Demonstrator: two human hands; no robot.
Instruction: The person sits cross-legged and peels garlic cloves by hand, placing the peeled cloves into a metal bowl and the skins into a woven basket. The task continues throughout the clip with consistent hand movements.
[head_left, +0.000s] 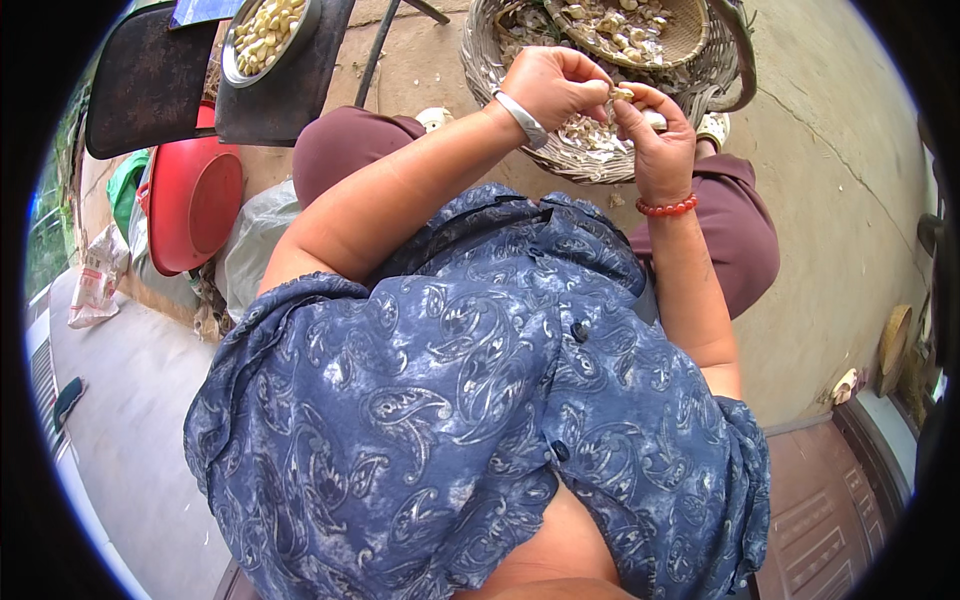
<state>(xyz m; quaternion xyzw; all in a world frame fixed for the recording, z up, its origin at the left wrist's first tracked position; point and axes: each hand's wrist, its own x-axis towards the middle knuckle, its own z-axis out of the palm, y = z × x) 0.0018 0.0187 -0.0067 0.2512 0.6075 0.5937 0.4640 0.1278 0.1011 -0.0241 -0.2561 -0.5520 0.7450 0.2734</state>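
My left hand (551, 86), with a silver bangle at the wrist, has its thumb and fingers pinched at the edge of a small yellowish garlic clove (621, 94). The thumb and forefinger of my right hand (660, 139) grip that same clove; a white garlic clove (654, 119) rests in its curled fingers. A red bead bracelet circles the right wrist. Both hands are above the near part of a large wicker basket (577, 171) that holds papery garlic skins (589, 139). A shallow woven bamboo basket (701, 34) with garlic cloves and skins sits inside it.
A metal bowl (227, 64) of peeled garlic cloves stands on a dark chair (277, 112) at upper left. Below are a red plastic basin (206, 199) and a clear plastic bag (259, 240). My knees flank the wicker basket on the concrete floor (817, 247).
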